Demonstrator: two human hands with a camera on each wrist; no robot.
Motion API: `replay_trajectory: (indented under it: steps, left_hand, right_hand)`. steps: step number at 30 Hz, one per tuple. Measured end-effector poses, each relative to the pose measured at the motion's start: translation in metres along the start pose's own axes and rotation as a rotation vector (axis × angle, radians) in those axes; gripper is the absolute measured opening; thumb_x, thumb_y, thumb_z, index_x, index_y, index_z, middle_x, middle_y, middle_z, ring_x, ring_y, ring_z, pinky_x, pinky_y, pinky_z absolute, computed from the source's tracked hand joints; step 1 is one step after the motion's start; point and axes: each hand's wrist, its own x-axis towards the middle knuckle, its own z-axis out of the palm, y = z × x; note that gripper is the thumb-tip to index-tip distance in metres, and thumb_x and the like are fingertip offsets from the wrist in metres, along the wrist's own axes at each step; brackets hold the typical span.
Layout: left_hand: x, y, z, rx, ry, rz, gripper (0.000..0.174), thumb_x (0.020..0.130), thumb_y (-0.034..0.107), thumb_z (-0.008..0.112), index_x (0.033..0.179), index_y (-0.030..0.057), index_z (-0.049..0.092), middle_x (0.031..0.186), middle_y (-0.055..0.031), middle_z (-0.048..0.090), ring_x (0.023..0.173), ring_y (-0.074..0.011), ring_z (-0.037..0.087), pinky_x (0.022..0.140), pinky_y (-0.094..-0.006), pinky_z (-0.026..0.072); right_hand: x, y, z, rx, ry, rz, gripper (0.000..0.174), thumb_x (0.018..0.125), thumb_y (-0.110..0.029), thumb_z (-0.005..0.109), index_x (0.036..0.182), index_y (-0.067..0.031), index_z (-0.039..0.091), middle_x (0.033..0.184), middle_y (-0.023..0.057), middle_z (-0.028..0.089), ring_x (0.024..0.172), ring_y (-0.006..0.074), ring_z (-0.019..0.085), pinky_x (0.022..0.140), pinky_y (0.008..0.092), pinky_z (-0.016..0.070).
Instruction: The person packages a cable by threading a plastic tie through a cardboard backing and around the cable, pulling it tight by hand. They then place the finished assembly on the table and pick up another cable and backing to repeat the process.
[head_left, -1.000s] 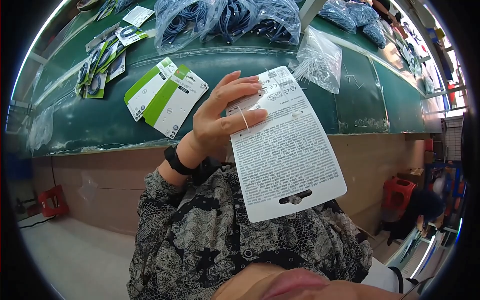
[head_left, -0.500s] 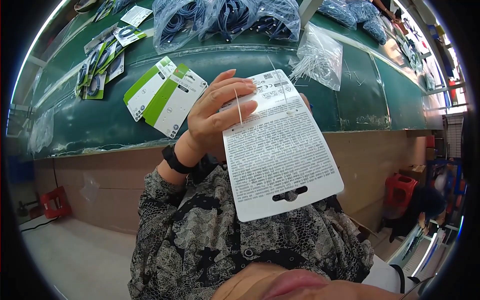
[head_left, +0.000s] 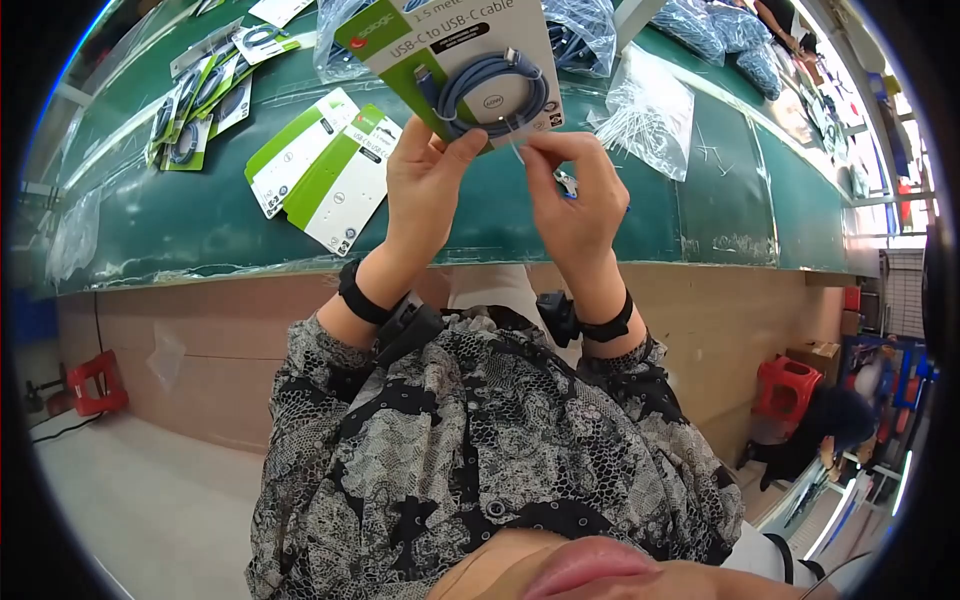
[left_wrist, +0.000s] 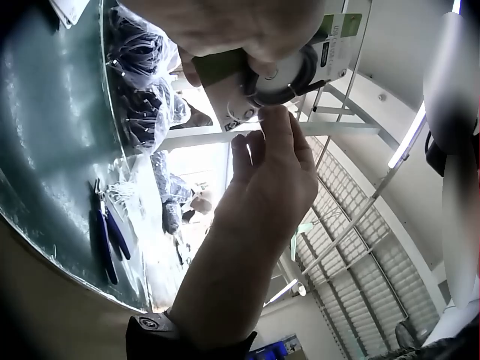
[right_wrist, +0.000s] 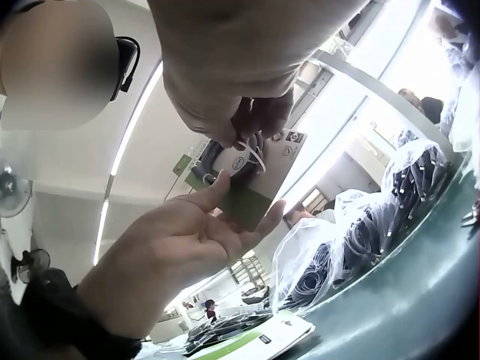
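My left hand [head_left: 425,195] grips the lower edge of a green and white cable card [head_left: 536,55], thumb on its front. A coiled blue-grey USB-C cable [head_left: 540,92] lies against the card's printed face. With thumb and forefinger, my right hand [head_left: 582,205] pinches a white cable tie [right_wrist: 255,156] at the coil's lower side. The tie makes a loose loop in the right wrist view. Blue-handled cutters [left_wrist: 109,234] lie on the bench, mostly hidden behind my right hand in the head view.
Two cards without cables [head_left: 345,195] lie left on the green bench [head_left: 210,235]. Farther left is a pile of carded cables [head_left: 200,95]. A bag of white ties [head_left: 645,115] lies right of my hands; bagged cables [head_left: 585,35] stand behind.
The card has been turned from its text-covered back to its cable side and raised farther over the bench. My right hand has come into view, pinching the tie.
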Motion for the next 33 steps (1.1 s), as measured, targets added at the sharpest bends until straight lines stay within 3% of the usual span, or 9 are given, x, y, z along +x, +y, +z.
replay_trajectory:
  steps: [3, 7, 14, 23, 27, 30, 33]
  left_hand:
    - [0.003, -0.005, -0.003, -0.027, 0.006, 0.012, 0.026, 0.087, -0.001, 0.058, 0.112, 0.0016, 0.053, 0.102, -0.005, 0.062, 0.092, -0.0107, 0.058, 0.08, -0.024, 0.0463]
    - [0.005, -0.012, -0.009, 0.093, -0.002, 0.103, 0.026, 0.087, -0.001, 0.059, 0.112, 0.0015, 0.053, 0.1, -0.004, 0.063, 0.092, -0.0084, 0.056, 0.078, -0.0227, 0.0452]
    - [0.002, -0.015, -0.014, 0.362, 0.018, 0.203, 0.027, 0.084, -0.003, 0.061, 0.111, 0.0003, 0.054, 0.097, -0.0036, 0.064, 0.087, -0.005, 0.056, 0.075, -0.0211, 0.0449]
    - [0.005, -0.019, -0.012, 0.348, 0.017, 0.284, 0.03, 0.083, -0.005, 0.06, 0.113, -0.0001, 0.055, 0.097, -0.0042, 0.065, 0.087, -0.006, 0.057, 0.075, -0.0228, 0.0474]
    - [0.005, -0.019, -0.013, 0.357, 0.015, 0.3, 0.033, 0.081, -0.008, 0.059, 0.113, 0.0005, 0.056, 0.1, -0.0073, 0.065, 0.089, -0.0114, 0.06, 0.078, -0.0264, 0.0483]
    - [0.005, -0.003, -0.008, 0.761, -0.078, 0.533, 0.037, 0.079, -0.01, 0.057, 0.115, 0.0016, 0.057, 0.105, -0.012, 0.064, 0.092, -0.0205, 0.063, 0.081, -0.0305, 0.0489]
    - [0.002, -0.001, -0.009, 0.785, -0.111, 0.634, 0.038, 0.079, -0.01, 0.056, 0.115, 0.002, 0.057, 0.106, -0.0145, 0.063, 0.091, -0.026, 0.063, 0.081, -0.0314, 0.049]
  right_hand:
    - [0.012, -0.004, 0.0, -0.374, -0.058, -0.28, 0.017, 0.072, 0.007, 0.067, 0.085, -0.0024, 0.062, 0.072, 0.0052, 0.057, 0.065, 0.0159, 0.056, 0.057, 0.0259, 0.0461]
    - [0.016, -0.008, 0.003, -0.467, -0.1, -0.31, 0.016, 0.068, 0.005, 0.068, 0.08, -0.0038, 0.063, 0.07, 0.0072, 0.054, 0.062, 0.0216, 0.054, 0.055, 0.0303, 0.0445]
    - [0.018, -0.003, 0.006, -0.512, -0.143, -0.309, 0.015, 0.068, 0.003, 0.067, 0.08, -0.0038, 0.062, 0.069, 0.0077, 0.053, 0.062, 0.0238, 0.054, 0.055, 0.033, 0.0443]
    - [0.019, -0.006, 0.009, -0.551, -0.179, -0.296, 0.017, 0.068, 0.002, 0.067, 0.082, -0.0054, 0.061, 0.073, 0.0079, 0.054, 0.067, 0.025, 0.055, 0.058, 0.035, 0.0456]
    - [0.017, -0.005, 0.009, -0.573, -0.217, -0.289, 0.02, 0.069, 0.002, 0.066, 0.087, -0.0054, 0.061, 0.077, 0.0076, 0.056, 0.071, 0.0276, 0.056, 0.06, 0.0368, 0.0465]
    - [0.016, -0.006, 0.007, -0.552, -0.236, -0.309, 0.018, 0.071, 0.002, 0.064, 0.086, -0.0026, 0.056, 0.079, 0.0101, 0.054, 0.073, 0.0294, 0.055, 0.062, 0.0375, 0.0468]
    - [0.003, 0.009, 0.009, -0.443, -0.215, -0.285, 0.017, 0.072, 0.001, 0.063, 0.086, -0.0012, 0.054, 0.082, 0.0121, 0.054, 0.075, 0.0311, 0.055, 0.064, 0.037, 0.0472]
